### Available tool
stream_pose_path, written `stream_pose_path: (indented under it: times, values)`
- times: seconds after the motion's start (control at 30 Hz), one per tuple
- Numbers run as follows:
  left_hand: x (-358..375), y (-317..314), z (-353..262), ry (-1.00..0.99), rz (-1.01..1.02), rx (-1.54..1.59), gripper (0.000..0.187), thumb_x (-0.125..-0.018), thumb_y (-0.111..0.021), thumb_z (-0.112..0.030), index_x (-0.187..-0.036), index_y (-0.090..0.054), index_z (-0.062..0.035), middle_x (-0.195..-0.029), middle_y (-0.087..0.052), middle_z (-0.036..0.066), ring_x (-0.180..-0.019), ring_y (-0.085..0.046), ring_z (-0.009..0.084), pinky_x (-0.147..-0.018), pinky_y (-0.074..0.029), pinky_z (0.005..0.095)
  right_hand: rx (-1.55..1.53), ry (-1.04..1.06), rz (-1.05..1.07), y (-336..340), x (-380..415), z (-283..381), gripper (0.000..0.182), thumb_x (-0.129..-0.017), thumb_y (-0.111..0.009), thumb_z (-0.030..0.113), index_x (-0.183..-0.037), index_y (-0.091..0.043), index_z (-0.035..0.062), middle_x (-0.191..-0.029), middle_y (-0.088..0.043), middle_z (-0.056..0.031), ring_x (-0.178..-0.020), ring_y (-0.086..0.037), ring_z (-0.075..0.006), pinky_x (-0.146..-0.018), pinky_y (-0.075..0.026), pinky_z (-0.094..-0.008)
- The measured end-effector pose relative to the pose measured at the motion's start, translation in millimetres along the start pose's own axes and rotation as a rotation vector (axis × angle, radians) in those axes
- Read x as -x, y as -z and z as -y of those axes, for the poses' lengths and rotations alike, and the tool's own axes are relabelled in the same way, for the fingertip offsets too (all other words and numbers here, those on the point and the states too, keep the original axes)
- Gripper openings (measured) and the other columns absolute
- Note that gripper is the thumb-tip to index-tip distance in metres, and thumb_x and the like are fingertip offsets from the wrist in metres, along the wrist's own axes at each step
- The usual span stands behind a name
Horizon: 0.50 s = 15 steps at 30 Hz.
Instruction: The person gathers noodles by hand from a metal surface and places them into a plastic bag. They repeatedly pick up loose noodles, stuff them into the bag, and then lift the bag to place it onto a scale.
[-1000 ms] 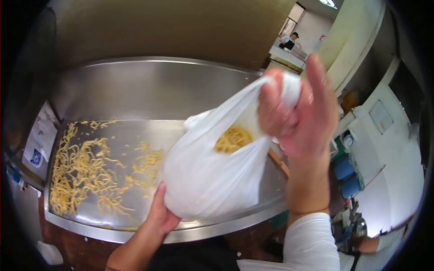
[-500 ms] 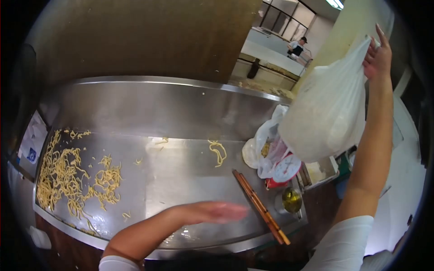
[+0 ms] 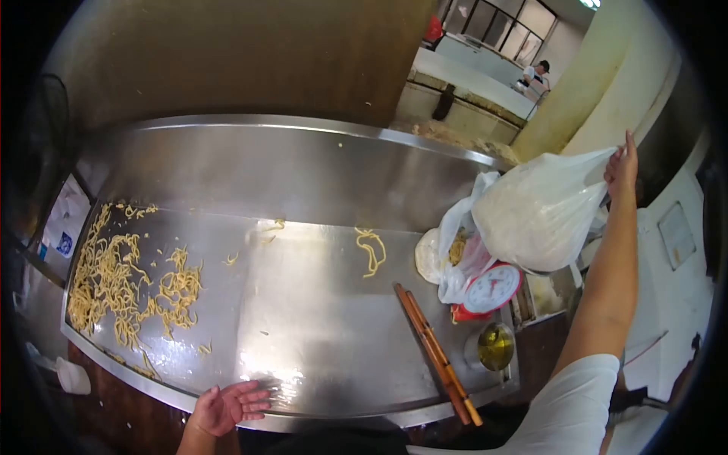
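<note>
My right hand (image 3: pixel 623 168) holds a full white plastic bag (image 3: pixel 538 211) by its top, lowered over the red kitchen scale (image 3: pixel 490 292) at the table's right end. My left hand (image 3: pixel 225 406) rests open, palm up, on the front edge of the steel table (image 3: pixel 318 303). A pile of yellow noodles (image 3: pixel 125 277) lies on the table's left part, and a small clump of noodles (image 3: pixel 371 250) sits near the middle back. Another plastic bag with noodles (image 3: pixel 447 254) stands beside the scale.
Long wooden chopsticks (image 3: pixel 436 353) lie near the front right edge, next to a metal cup of oil (image 3: pixel 493 345). A steel backsplash (image 3: pixel 288 171) rises behind the table. Another person (image 3: pixel 537 76) works at a far counter.
My right hand has lowered the bag from high up down onto the scale. My left hand has drawn back from over the table to its front edge.
</note>
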<state>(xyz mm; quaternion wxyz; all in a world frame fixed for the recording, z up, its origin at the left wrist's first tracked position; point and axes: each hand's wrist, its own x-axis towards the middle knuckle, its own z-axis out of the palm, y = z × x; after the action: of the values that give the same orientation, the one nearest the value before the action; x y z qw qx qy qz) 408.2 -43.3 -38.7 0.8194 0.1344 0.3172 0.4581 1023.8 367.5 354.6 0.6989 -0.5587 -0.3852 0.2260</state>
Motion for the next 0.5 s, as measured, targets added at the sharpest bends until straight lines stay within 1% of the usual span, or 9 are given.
stream_pose_path:
  times: [0.07, 0.13, 0.17, 0.23, 0.27, 0.37, 0.4, 0.47, 0.5]
  values:
    - [-7, -7, -1, -0.017, 0.013, -0.016, 0.088, -0.083, -0.054, -0.065, -0.142, -0.039, -0.0007, -0.140, -0.046, 0.026, -0.129, -0.046, 0.0423, -0.105, -0.038, 0.0522, 0.032, 0.040, 0.018, 8, -5, -1, 0.050, -0.082, -0.065, 0.059, -0.061, -0.040, 0.0213, -0.047, -0.029, 0.0075, -0.036, -0.024, -0.0083, -0.038, -0.017, -0.0259]
    - [-14, -12, -5, -0.023, 0.013, -0.043, 0.088, -0.083, -0.055, -0.064, -0.142, -0.039, -0.0005, -0.140, -0.047, 0.026, -0.128, -0.047, 0.0417, -0.104, -0.039, 0.0516, 0.193, 0.016, 0.107, 14, -15, -1, 0.044, -0.084, -0.067, 0.051, -0.065, -0.042, 0.0195, -0.049, -0.034, 0.0061, -0.038, -0.033, -0.0101, -0.039, -0.027, -0.0269]
    - [-16, -12, -6, -0.046, 0.013, -0.066, 0.088, -0.083, -0.055, -0.064, -0.142, -0.039, -0.0002, -0.139, -0.047, 0.026, -0.127, -0.049, 0.0410, -0.103, -0.040, 0.0511, 0.205, 0.006, 0.097, 17, -17, -5, 0.044, -0.084, -0.067, 0.051, -0.065, -0.042, 0.0195, -0.049, -0.034, 0.0061, -0.038, -0.033, -0.0101, -0.039, -0.027, -0.0269]
    - [-21, -11, -3, -0.045, 0.022, -0.069, 0.087, -0.084, -0.055, -0.063, -0.142, -0.039, 0.0004, -0.138, -0.049, 0.026, -0.124, -0.051, 0.0399, -0.102, -0.042, 0.0502, 0.447, -0.016, 0.255, 20, -20, -12, 0.038, -0.084, -0.069, 0.042, -0.069, -0.044, 0.0171, -0.051, -0.038, 0.0047, -0.043, -0.042, -0.0124, -0.042, -0.036, -0.0286]
    - [-21, -12, -2, -0.058, 0.016, -0.084, 0.086, -0.085, -0.054, -0.063, -0.141, -0.041, 0.0005, -0.136, -0.050, 0.026, -0.121, -0.054, 0.0402, -0.099, -0.044, 0.0513, 0.484, -0.047, 0.259, 23, -21, -12, 0.033, -0.082, -0.072, 0.037, -0.074, -0.050, 0.0143, -0.055, -0.046, 0.0034, -0.047, -0.049, -0.0124, -0.046, -0.043, -0.0278]
    - [-20, -14, 1, -0.053, 0.003, -0.105, 0.083, -0.086, -0.054, -0.061, -0.140, -0.042, 0.0009, -0.135, -0.052, 0.027, -0.118, -0.056, 0.0404, -0.097, -0.046, 0.0520, 0.675, 0.036, 0.305, 23, -26, -21, 0.036, -0.080, -0.073, 0.041, -0.081, -0.060, 0.0080, -0.063, -0.056, -0.0023, -0.053, -0.054, -0.0144, -0.052, -0.047, -0.0306]
    - [-18, -12, 3, -0.044, -0.006, -0.099, 0.083, -0.086, -0.054, -0.061, -0.139, -0.042, 0.0011, -0.134, -0.052, 0.027, -0.118, -0.056, 0.0403, -0.097, -0.046, 0.0518, 0.679, 0.032, 0.302, 21, -23, -18, 0.036, -0.080, -0.073, 0.041, -0.081, -0.060, 0.0080, -0.063, -0.056, -0.0023, -0.053, -0.054, -0.0144, -0.052, -0.047, -0.0306]
    - [-16, -9, 8, -0.028, -0.017, -0.088, 0.082, -0.086, -0.054, -0.060, -0.139, -0.042, 0.0013, -0.134, -0.052, 0.027, -0.118, -0.056, 0.0401, -0.097, -0.046, 0.0517, 1.231, 0.058, 0.255, 17, -18, -7, 0.053, -0.078, -0.073, 0.047, -0.096, -0.067, -0.0020, -0.079, -0.065, -0.0115, -0.067, -0.062, -0.0222, -0.066, -0.052, -0.0373]
    - [-15, -7, 10, -0.009, -0.020, -0.086, 0.082, -0.086, -0.055, -0.059, -0.140, -0.041, 0.0015, -0.134, -0.052, 0.026, -0.119, -0.055, 0.0392, -0.098, -0.046, 0.0498, 1.235, 0.054, 0.258, 13, -17, -3, 0.053, -0.078, -0.073, 0.047, -0.096, -0.067, -0.0020, -0.079, -0.065, -0.0115, -0.067, -0.062, -0.0222, -0.066, -0.052, -0.0373]
